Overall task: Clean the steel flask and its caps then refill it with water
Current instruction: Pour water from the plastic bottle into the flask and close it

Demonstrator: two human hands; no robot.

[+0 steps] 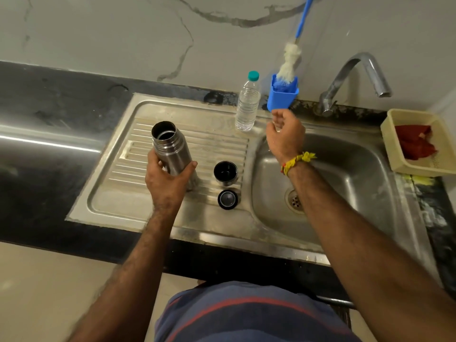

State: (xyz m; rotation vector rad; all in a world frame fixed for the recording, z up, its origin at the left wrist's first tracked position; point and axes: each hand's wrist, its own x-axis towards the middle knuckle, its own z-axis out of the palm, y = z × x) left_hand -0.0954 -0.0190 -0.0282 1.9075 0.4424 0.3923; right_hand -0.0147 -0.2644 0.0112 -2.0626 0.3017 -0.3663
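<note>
Holding open flask (170, 150), brush (290, 62) in cup (282, 97)

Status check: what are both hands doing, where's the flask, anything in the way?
Left hand grips open steel flask on drainboard. Right hand empty, fingers loosely curled, just below blue brush holder. Both caps off, beside flask. Nothing blocking.

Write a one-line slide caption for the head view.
Left hand grips the open steel flask on the drainboard while the right hand reaches toward the blue brush holder.
</note>
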